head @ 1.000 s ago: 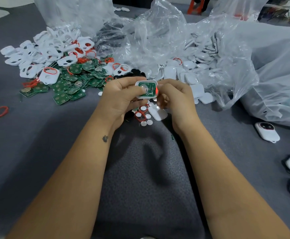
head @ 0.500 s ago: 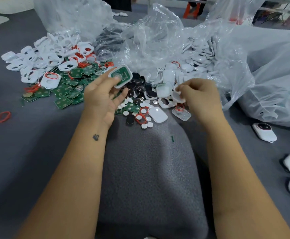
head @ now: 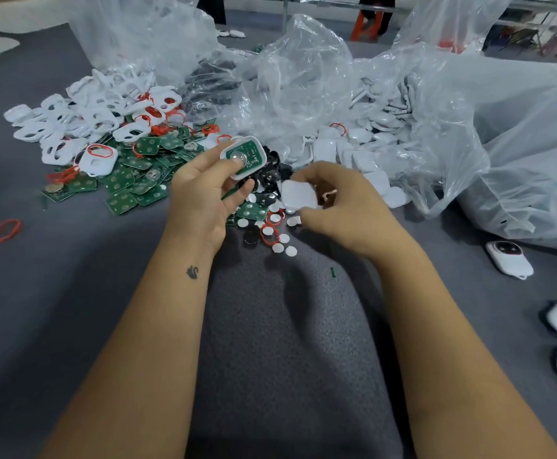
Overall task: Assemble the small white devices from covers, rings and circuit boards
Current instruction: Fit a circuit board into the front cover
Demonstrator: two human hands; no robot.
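My left hand [head: 204, 197] holds a white half-shell with a green circuit board and coin cell inside [head: 244, 156], thumb pressed on the cell. My right hand [head: 340, 207] pinches a plain white cover [head: 298, 194] just right of it, above the table. Under both hands lie loose white discs [head: 283, 240], red rings [head: 268, 234] and black round parts [head: 270, 175]. Green circuit boards [head: 131, 183] spread to the left. White covers with cut-outs [head: 81, 120] are heaped at the far left.
Clear plastic bags [head: 303, 81] with more white covers [head: 379, 127] fill the back and right. Three finished devices lie at the right edge [head: 510, 260]. A stray red ring [head: 6, 229] lies far left. Grey felt [head: 287, 342] covers the table.
The hands parted from holding one shell together. My right hand reached into the pile and came back with a white cover; my left keeps the board-filled shell, now closer to centre.
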